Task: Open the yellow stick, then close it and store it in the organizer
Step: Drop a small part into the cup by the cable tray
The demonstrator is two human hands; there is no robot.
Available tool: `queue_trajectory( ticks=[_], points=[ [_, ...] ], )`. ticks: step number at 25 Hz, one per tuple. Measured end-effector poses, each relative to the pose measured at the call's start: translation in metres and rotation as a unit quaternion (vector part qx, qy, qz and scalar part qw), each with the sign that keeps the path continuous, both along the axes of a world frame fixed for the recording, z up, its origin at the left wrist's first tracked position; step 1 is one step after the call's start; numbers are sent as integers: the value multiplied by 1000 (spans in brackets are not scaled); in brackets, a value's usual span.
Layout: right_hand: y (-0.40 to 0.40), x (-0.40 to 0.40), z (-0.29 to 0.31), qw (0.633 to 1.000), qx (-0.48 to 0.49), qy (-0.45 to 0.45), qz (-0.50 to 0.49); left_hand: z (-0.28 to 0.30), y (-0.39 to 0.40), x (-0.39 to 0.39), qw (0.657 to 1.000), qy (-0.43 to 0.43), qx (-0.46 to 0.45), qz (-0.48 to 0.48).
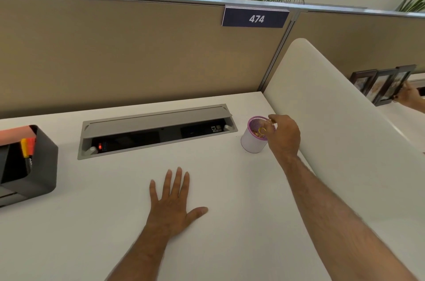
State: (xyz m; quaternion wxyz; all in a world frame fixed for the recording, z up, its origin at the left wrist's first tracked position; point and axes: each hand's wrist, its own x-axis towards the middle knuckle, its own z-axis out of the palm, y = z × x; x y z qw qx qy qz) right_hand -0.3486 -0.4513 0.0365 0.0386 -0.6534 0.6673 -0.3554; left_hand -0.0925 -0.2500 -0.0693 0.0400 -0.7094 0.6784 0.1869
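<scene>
At the far left edge the black organizer point(34, 165) is sitting on the white desk point(115, 211), and orange and yellow markers point(28, 147) are standing in one of its compartments, tips up, leaning slightly. Moving right, the grey cable tray point(156, 130) is lying open in the desk with a small red light glowing inside. In the middle I'm resting my left hand point(174, 202) flat on the desk, palm down, fingers spread and pointing away from me, thumb out to the right, gripping nothing. Further right, my right arm is reaching forward and a little left, forearm stretched out above the desk, wrist bent down. My right hand point(284, 135) is hovering at the rim of the pink-rimmed mesh cup point(254, 140), fingers curled down over its mouth. The yellow stick point(262, 131) is showing just there at my fingertips, end-on toward me as a small yellow ring, long axis roughly upright into the cup. Whether my fingers are actually pinching it, I cannot tell.
</scene>
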Motion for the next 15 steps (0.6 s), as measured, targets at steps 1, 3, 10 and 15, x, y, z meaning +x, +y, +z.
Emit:
queue_trajectory(
  ticks=[1, 3, 10, 15],
  points=[
    [0, -1, 1, 1000, -4, 1, 3, 0, 0, 0, 1000, 0, 1, -1],
    [1, 0, 6, 999, -12, -32, -12, 0, 0, 0, 1000, 1, 0, -1],
    [16, 18, 31, 975, -33, -217, -27, 7, 1, -1, 999, 37, -6, 15],
    [61, 61, 45, 829, 129, -545, 6, 42, 1, -14, 962, 238, -81, 111]
  ],
)
